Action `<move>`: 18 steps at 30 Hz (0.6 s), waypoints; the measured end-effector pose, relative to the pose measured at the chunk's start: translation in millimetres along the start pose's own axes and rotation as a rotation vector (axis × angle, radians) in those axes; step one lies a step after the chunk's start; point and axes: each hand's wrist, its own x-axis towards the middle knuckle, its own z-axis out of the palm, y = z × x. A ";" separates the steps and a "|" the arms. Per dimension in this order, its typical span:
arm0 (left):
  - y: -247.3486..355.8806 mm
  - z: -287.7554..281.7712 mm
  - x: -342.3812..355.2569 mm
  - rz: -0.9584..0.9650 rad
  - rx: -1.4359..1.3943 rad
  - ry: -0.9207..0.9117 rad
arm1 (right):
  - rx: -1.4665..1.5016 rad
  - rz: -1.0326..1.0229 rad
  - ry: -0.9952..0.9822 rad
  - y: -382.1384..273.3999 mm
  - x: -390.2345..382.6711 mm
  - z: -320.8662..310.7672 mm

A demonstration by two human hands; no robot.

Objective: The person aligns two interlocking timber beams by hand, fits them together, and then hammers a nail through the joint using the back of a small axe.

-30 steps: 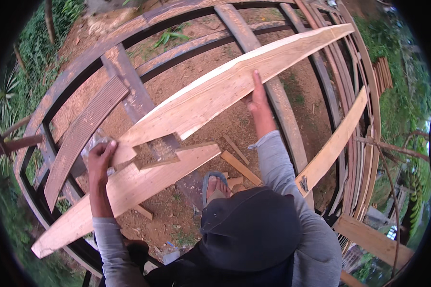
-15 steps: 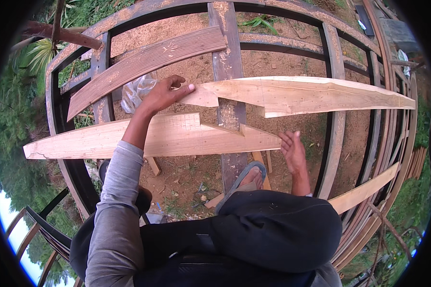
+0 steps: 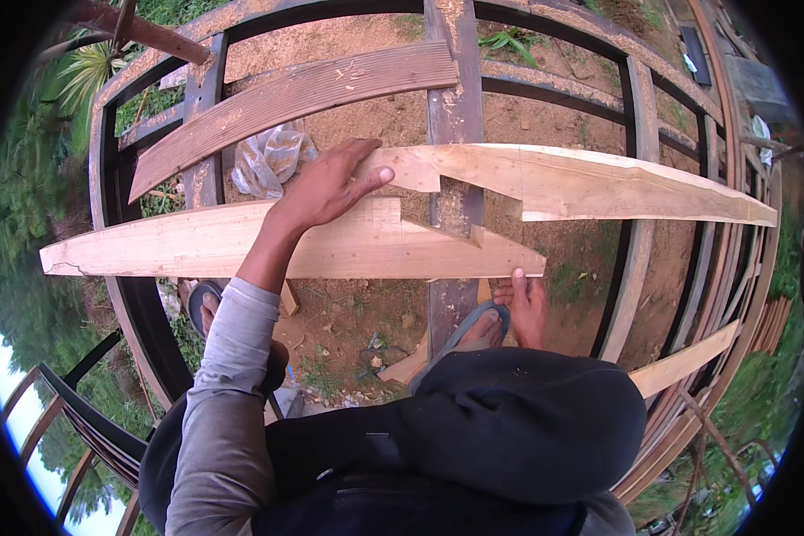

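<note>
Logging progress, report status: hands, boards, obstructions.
Left hand at upper pale notched wooden board. Right hand at lower pale notched wooden board, right end. Crumpled translucent plastic bag near left hand.

A grooved brown plank [image 3: 295,107] lay across a dark wooden frame [image 3: 456,116] at the far left, with shavings [image 3: 353,71] on top. Just beside it sat a crumpled plastic bag [image 3: 268,163]. Long wooden strips [image 3: 740,277] ran along the right, and a pale board [image 3: 688,360] slanted at near right. Far off, green leaves [image 3: 511,45] showed against brown dirt [image 3: 549,129].
</note>
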 end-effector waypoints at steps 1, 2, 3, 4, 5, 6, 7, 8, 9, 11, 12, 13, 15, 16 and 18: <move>-0.3 -2.8 1.9 -0.025 -0.078 -0.019 | -0.004 0.002 -0.005 -9.4 -3.6 11.9; 0.3 -4.1 1.5 -0.048 -0.154 -0.038 | -0.086 -0.042 -0.164 -18.4 -8.5 26.8; 0.0 -4.3 0.0 -0.048 -0.152 -0.036 | -0.163 -0.091 -0.320 -28.6 -12.8 42.3; -1.1 -2.9 -1.1 -0.025 -0.156 -0.007 | -0.002 0.005 -0.259 -33.4 -15.1 51.2; -2.5 -2.3 -2.2 -0.002 -0.160 0.022 | 0.001 0.001 -0.259 -29.6 -15.1 47.3; -4.0 -1.4 -3.3 -0.044 -0.185 -0.001 | 0.061 0.109 -0.180 -22.3 -11.9 35.0; -5.2 -1.5 -9.8 -0.036 -0.184 0.001 | 0.124 0.219 -0.105 -18.5 -9.9 26.4; -8.0 -1.7 -18.4 -0.039 -0.143 0.014 | 0.125 0.214 -0.099 -13.4 -7.1 20.1; -12.9 -3.0 -24.9 -0.044 -0.103 0.027 | 0.217 0.116 0.040 -11.7 -6.4 17.7; -25.4 -5.9 -28.3 -0.033 -0.116 0.028 | 0.305 0.015 0.183 -8.2 2.7 18.4; -23.5 -6.5 -26.5 -0.011 -0.042 0.058 | 0.277 -0.122 0.125 -14.3 14.9 18.2; -21.7 -6.7 -25.4 0.010 0.033 0.090 | 0.246 -0.258 0.064 -18.6 21.5 16.8; -16.3 -3.7 -23.7 0.003 0.011 0.092 | 0.176 -0.245 0.065 -13.9 19.9 15.3; -15.9 -3.5 -23.0 0.001 0.021 0.066 | 0.178 -0.239 0.072 -10.5 13.3 18.7; -18.9 -4.3 -21.7 -0.005 0.030 0.041 | 0.177 -0.232 0.076 -6.4 3.5 24.8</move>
